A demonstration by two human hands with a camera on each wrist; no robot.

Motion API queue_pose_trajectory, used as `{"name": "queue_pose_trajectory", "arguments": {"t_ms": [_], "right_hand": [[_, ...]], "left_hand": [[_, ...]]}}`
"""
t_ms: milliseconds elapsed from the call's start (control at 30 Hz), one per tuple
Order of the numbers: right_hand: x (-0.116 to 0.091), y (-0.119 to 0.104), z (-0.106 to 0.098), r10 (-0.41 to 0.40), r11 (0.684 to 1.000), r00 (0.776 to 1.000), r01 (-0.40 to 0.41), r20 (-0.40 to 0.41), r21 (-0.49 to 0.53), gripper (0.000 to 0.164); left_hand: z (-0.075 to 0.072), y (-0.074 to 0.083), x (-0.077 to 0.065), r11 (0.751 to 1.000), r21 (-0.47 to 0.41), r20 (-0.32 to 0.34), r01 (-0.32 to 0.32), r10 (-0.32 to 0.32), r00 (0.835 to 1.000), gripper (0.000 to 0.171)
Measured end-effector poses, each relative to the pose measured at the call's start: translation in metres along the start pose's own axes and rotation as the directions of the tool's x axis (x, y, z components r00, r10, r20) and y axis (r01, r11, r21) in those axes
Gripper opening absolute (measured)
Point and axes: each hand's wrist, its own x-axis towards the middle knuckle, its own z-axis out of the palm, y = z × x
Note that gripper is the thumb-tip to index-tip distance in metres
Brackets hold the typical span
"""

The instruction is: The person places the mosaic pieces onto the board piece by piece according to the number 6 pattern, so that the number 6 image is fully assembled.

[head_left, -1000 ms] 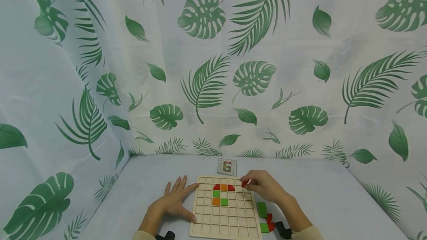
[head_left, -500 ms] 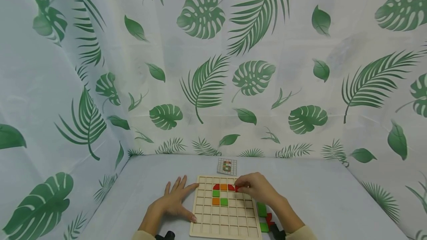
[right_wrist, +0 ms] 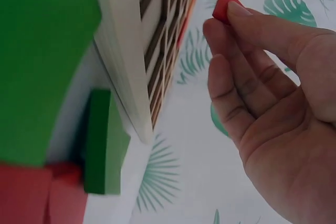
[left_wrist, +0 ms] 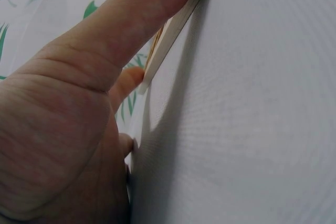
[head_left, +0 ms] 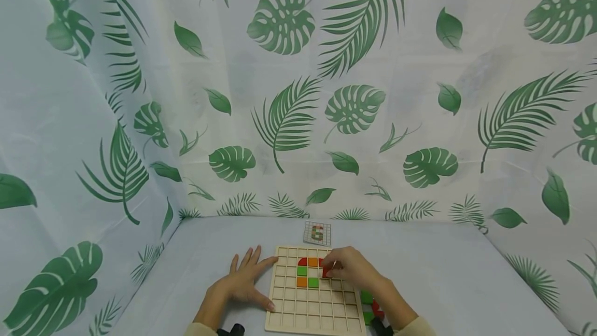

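My right hand [head_left: 353, 268] pinches a small red block [right_wrist: 224, 6] between thumb and forefinger, over the upper right part of a wooden grid board [head_left: 303, 320]. Within the grid sit a red rounded block [head_left: 302, 262], two orange blocks [head_left: 313, 262] and two green blocks [head_left: 302, 271]. Another red block at the top row's right end is mostly covered by my right fingers. My left hand [head_left: 242, 283] lies spread at the board's left side, its thumb and forefinger touching the edge. In the left wrist view the thumb [left_wrist: 131, 19] rests straight against the board's rim.
Behind the board lies a small gridded pattern card [head_left: 318, 233]. Loose green blocks [head_left: 367, 297] and red blocks [head_left: 377, 309] lie by the board's right edge, partly under my right forearm. A leaf-print curtain [head_left: 298, 118] stands behind the table.
My right hand has moved left and slightly toward me, carrying the red block from the board's right edge to below the top row's end. The left hand stays put.
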Motion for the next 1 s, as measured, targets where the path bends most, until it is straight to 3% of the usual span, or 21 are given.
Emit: {"name": "queue_pose_trajectory", "arguments": {"t_ms": [300,1000], "right_hand": [[0.003,-0.003,0.007,-0.004,0.997,0.999,0.008,0.047,-0.075,0.015],[0.005,0.0,0.016,0.014,0.999,0.998,-0.011,0.056,-0.047,0.008]], "left_hand": [[0.002,-0.001,0.0,1.0,-0.002,-0.003,-0.005,0.005,1.0,0.121],[0.0,0.001,0.0,1.0,-0.002,-0.003,0.008,-0.008,1.0,0.12]]}}
